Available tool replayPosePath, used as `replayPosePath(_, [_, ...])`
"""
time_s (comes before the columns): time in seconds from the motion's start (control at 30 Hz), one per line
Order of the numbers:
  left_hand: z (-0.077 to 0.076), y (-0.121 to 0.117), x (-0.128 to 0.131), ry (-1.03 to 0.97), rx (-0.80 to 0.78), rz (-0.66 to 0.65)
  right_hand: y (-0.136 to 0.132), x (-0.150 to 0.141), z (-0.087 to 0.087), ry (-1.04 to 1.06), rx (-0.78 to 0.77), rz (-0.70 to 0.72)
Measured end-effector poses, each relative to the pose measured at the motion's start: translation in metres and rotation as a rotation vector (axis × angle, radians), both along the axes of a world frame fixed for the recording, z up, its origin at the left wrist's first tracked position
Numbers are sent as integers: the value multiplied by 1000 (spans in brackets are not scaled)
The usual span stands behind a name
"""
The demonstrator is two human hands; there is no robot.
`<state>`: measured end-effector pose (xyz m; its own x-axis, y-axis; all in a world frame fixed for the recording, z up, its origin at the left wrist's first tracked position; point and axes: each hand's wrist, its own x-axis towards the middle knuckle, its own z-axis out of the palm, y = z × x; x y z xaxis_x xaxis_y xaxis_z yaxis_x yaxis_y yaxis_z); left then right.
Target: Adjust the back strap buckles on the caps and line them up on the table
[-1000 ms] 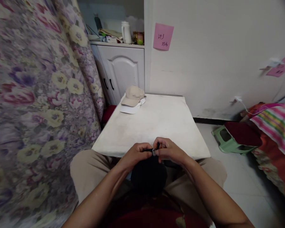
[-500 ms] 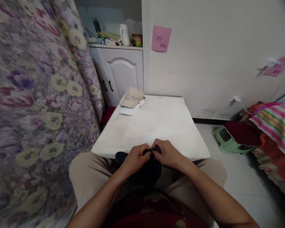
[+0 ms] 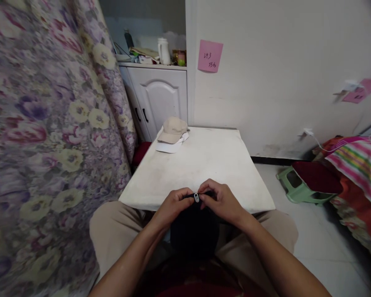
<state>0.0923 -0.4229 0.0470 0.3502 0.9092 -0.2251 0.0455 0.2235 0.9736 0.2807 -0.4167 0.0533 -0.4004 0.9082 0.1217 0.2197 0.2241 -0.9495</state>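
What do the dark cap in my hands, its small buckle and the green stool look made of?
Dark cap: probably cloth, matte, as it shows no shine; too dark to see any weave. Buckle: likely smooth metal, from its bright silvery look, though coated plastic is possible. Green stool: seemingly moulded plastic, smooth, given its rounded edges and cut-out sides.

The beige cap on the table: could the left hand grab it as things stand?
Probably not right away: the left hand seems busy pinching the strap of the dark cap, and the beige cap lies by the far left corner of the table.
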Motion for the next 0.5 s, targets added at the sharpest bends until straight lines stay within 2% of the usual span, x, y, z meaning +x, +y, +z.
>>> replayPosePath(0.13, [4,-3,1,100,114,28,-2,-1,5,-51,97,-16])
replayPosePath(0.27, [6,-7,3,227,244,53,1,-3,10,-146,40,-34])
replayPosePath(0.4, [7,-10,5,354,386,53,7,-2,14,-172,-15,12])
replayPosePath(0.5, [9,-9,6,412,470,20,8,-1,15,-228,42,39])
